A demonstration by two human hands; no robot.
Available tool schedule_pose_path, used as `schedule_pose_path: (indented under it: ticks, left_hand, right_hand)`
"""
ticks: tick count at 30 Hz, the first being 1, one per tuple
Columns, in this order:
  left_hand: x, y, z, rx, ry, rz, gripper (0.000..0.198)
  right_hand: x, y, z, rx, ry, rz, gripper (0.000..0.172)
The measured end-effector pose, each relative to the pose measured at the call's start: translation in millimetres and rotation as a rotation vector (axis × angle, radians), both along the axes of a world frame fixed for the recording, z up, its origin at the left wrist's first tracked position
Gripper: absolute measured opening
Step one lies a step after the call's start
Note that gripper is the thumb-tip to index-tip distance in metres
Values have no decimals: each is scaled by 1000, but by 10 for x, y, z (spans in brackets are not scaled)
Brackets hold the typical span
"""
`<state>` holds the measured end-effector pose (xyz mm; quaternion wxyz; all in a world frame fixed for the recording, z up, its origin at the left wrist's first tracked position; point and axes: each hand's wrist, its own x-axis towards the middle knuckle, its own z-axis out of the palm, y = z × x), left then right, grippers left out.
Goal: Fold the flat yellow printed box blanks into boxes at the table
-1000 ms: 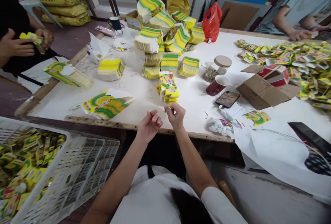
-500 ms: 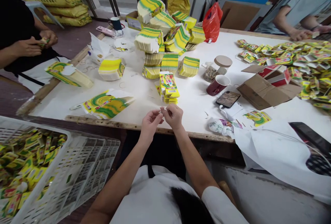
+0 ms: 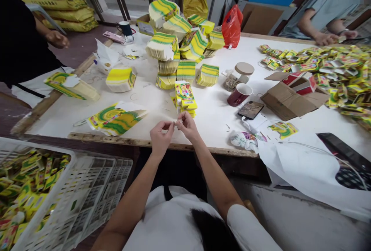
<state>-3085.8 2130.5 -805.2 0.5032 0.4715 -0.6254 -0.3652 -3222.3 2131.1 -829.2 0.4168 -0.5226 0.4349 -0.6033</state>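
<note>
My left hand (image 3: 161, 137) and my right hand (image 3: 187, 126) meet fingertip to fingertip above the table's front edge. Both are closed in a pinch; whatever lies between the fingers is too small to make out. Just beyond them stands a small pile of yellow-and-green printed cartons (image 3: 185, 95). Behind it rise bundled stacks of flat yellow, green and white cartons (image 3: 186, 70). Left of my hands, a fan of loose flat cartons (image 3: 116, 119) lies on the white table (image 3: 208, 127).
A maroon mug (image 3: 237, 95), a lidded jar (image 3: 236, 79), a phone (image 3: 251, 110) and an open cardboard box (image 3: 285, 99) stand to the right. A heap of small cartons (image 3: 327, 63) lies beyond, near a co-worker's hands. A white crate (image 3: 95, 181) holds cartons at lower left.
The view has shifted slightly. My hands stay together, their fingertips changing position a little. The co-worker at left has lowered a hand, and the small carton seen there before no longer shows.
</note>
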Motion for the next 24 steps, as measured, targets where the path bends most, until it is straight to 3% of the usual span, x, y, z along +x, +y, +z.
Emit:
schedule_pose_path:
  ticks: [10,15,19,24]
  left_hand:
    - [77,-126,105,-425,-264,34,12]
    - [123,-66,173,-575,-336,28,8]
    - [155,-24,246,-680,-377,25,7]
    - [174,-12,310,-778,-412,-28,7]
  right_hand:
    - [15,23,34,83,-137,360,63]
    - [-25,115,58,129,-136,527,58]
    - [-71,136,82,137,-120,619,49]
    - [-98,50,181,98,-66,662,51]
